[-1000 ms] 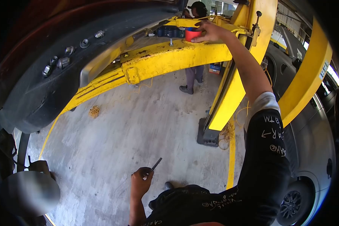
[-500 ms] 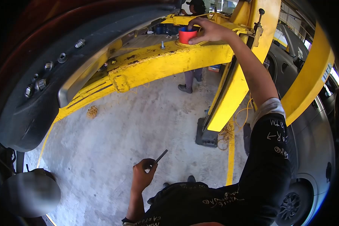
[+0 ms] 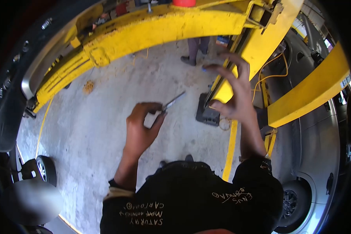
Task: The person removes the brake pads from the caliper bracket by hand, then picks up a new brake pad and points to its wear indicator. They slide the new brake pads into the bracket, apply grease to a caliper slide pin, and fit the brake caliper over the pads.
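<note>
A slim rod (image 3: 173, 101) was on the near side of the yellow lift arm (image 3: 171, 25), pinched in the half-curled left hand (image 3: 137, 128), the right hand (image 3: 241, 95) was wide open and empty there too, a red round piece (image 3: 184, 3) sat atop the arm

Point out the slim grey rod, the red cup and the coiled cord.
Slim grey rod (image 3: 174, 101), head view: middle of its shaft.
Red cup (image 3: 184, 2), head view: its visible lower side.
Coiled cord (image 3: 88, 87), head view: middle of the coil.
</note>
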Demonstrator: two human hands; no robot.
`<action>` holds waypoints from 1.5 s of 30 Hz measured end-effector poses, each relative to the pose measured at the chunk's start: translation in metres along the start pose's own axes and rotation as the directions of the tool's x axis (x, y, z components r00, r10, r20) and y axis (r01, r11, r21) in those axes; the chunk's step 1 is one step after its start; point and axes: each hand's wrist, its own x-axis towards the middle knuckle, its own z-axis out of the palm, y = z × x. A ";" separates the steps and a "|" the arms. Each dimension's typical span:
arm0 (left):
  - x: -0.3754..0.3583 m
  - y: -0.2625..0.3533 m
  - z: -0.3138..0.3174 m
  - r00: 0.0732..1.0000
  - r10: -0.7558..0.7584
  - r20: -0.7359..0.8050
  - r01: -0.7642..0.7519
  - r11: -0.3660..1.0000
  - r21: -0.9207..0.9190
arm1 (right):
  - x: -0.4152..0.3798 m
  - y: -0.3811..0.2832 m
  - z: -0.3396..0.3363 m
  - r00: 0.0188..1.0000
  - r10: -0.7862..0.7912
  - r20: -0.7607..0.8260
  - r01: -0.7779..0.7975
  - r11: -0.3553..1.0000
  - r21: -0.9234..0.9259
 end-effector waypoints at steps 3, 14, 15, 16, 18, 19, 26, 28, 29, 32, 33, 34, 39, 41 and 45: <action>0.024 0.018 0.008 0.993 0.120 -0.009 -0.119 0.992 0.052 | -0.035 -0.027 0.017 0.996 0.028 0.090 -0.012 0.986 -0.169; 0.046 0.039 0.021 0.929 0.363 0.071 -0.370 0.913 0.173 | -0.047 -0.013 -0.009 0.985 0.084 0.150 -0.016 0.912 -0.409; 0.045 0.038 0.021 0.930 0.361 0.072 -0.368 0.913 0.175 | -0.048 -0.013 -0.010 0.983 0.117 0.138 -0.049 0.907 -0.418; 0.045 0.038 0.021 0.925 0.371 0.080 -0.380 0.907 0.183 | -0.049 -0.014 -0.012 0.981 0.149 0.126 -0.083 0.902 -0.425; 0.044 0.037 0.020 0.921 0.379 0.095 -0.390 0.901 0.191 | -0.044 -0.025 -0.009 0.982 0.143 0.121 -0.094 0.934 -0.346; 0.044 0.038 0.019 0.908 0.404 0.112 -0.419 0.884 0.206 | -0.042 -0.030 -0.005 0.977 0.129 0.171 -0.074 0.952 -0.296; 0.041 0.040 0.011 0.871 0.444 0.209 -0.487 0.833 0.261 | -0.047 -0.018 -0.002 0.969 0.151 0.196 -0.076 0.935 -0.347; 0.039 0.038 0.013 0.871 0.446 0.206 -0.489 0.831 0.266 | -0.048 -0.019 -0.002 0.972 0.179 0.154 -0.118 0.934 -0.337; 0.039 0.037 0.014 0.868 0.454 0.202 -0.495 0.827 0.268 | -0.045 -0.026 -0.001 0.978 0.137 0.156 -0.089 0.956 -0.281; 0.038 0.034 0.015 0.880 0.455 0.136 -0.475 0.838 0.268 | -0.051 -0.034 0.017 0.979 0.093 0.183 -0.044 0.966 -0.255; 0.038 0.033 0.015 0.876 0.461 0.143 -0.483 0.834 0.267 | -0.056 -0.029 0.017 0.968 0.126 0.217 -0.060 0.957 -0.285; 0.036 0.031 0.017 0.912 0.397 0.104 -0.410 0.877 0.249 | -0.059 -0.024 0.019 0.969 0.129 0.213 -0.064 0.956 -0.287; 0.026 0.013 0.040 0.993 0.100 -0.063 -0.102 0.994 -0.044 | -0.069 -0.033 0.041 0.961 0.235 0.149 -0.182 0.935 -0.303; 0.024 0.014 0.045 0.996 0.046 -0.072 -0.054 0.992 -0.116 | -0.072 -0.038 0.048 0.968 0.192 0.161 -0.141 0.949 -0.282; 0.025 0.018 0.047 0.992 -0.091 -0.082 0.072 0.975 -0.212 | -0.076 -0.031 0.043 0.942 0.286 0.174 -0.194 0.890 -0.413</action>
